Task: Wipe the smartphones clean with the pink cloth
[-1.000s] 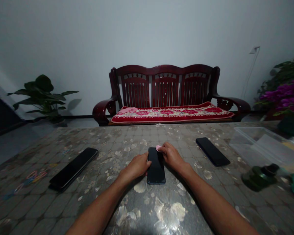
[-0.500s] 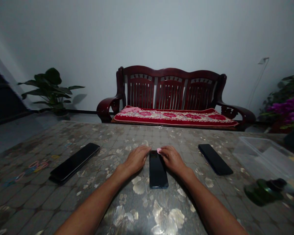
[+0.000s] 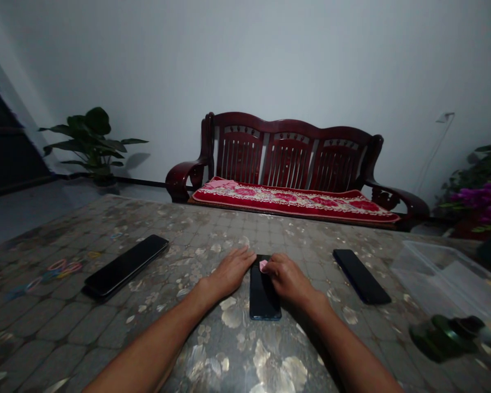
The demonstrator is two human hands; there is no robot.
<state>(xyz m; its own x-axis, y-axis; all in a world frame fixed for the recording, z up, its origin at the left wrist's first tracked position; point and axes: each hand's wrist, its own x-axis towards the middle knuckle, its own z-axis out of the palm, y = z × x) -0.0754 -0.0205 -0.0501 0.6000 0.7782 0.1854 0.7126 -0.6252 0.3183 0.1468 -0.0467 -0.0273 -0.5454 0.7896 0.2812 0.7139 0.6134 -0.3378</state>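
Smartphone (image 3: 264,292) lies screen-up, centre-near on table (image 3: 147,327). Left hand (image 3: 229,271) lies flat, fingers loosely together, touching its far-left edge. Right hand (image 3: 284,278) pinches small pink pad (image 3: 263,266) against the screen. Risk: a hard push could skid the smartphone on the glossy top.

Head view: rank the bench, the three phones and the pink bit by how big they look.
1. Bench
2. Left phone
3. Right phone and middle phone: they look alike, and the right hand covers part of the middle one.
4. Pink bit
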